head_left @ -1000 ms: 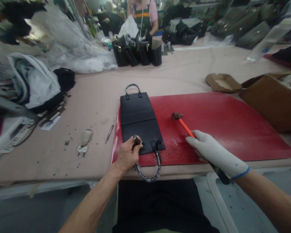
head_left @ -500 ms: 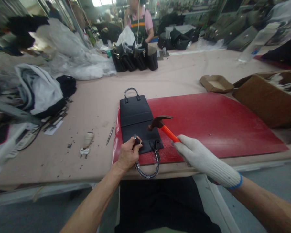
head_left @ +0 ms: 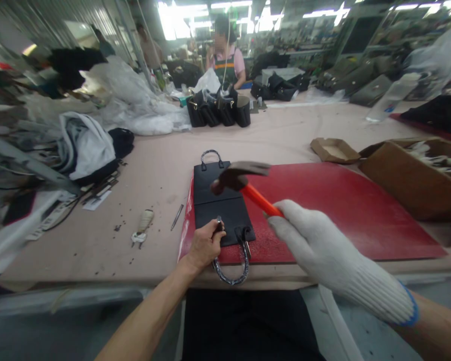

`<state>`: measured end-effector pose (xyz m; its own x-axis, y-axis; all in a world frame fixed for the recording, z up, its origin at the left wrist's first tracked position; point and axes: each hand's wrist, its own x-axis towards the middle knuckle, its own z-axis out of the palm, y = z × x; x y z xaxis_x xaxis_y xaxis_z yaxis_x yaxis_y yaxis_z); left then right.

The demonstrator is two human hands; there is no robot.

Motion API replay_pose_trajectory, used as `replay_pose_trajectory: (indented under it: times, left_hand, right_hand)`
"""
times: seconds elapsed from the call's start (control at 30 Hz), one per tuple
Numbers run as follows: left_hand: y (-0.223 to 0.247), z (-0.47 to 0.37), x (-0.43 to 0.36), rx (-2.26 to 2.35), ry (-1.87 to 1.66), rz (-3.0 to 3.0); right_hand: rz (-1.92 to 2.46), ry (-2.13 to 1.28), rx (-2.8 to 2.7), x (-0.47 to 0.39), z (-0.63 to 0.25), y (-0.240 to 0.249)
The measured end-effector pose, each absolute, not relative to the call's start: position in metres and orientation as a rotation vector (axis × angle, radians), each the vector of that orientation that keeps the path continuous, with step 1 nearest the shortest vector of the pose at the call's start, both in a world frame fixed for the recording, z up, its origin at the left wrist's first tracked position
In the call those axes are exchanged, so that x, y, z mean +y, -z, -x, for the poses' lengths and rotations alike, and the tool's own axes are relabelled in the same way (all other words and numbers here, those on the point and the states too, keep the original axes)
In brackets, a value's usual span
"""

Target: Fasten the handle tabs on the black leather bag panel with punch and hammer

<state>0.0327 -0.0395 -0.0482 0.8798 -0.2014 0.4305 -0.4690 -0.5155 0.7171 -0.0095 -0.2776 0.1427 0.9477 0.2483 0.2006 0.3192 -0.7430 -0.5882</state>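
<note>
Bright ceiling lights (head_left: 210,10) glare white at the top. The hammer (head_left: 237,175) looks blurry. Edges bend and smear. Shadows on the desk (head_left: 154,165) are soft.

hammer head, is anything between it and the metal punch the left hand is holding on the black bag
Nothing visible does. The hammer, raised in the gloved right hand, hangs over the flat black bag. The punch stands upright in the left hand, its top showing above the fingers, with only open air between.
</note>
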Motion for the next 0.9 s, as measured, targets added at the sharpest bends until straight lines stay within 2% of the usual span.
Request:
replay_pose_trajectory:
  times: [0.13, 0.3, 0.47, 0.63, 0.9]
  left_hand:
    - [0.049, -0.033, -0.040, -0.494, -0.381, -2.104]
    - [0.048, -0.032, -0.039, -0.502, -0.367, -2.116]
    - [0.048, -0.032, -0.039, -0.508, -0.363, -2.133]
    - [0.053, -0.033, -0.039, -0.508, -0.394, -2.169]
    - [0.046, -0.033, -0.032, -0.468, -0.188, -2.052]
  right_hand:
    - [2.399, 0.432, -0.329, -0.273, 0.013, -0.143]
    - [2.893, 0.062, -0.577, -0.277, 0.009, -0.130]
    - [2.593, 0.350, -0.458, -0.272, 0.012, -0.139]
    - [2.809, -0.045, -0.547, -0.282, 0.011, -0.113]
    - [2.395, -0.419, -0.001, -0.269, -0.046, -0.052]
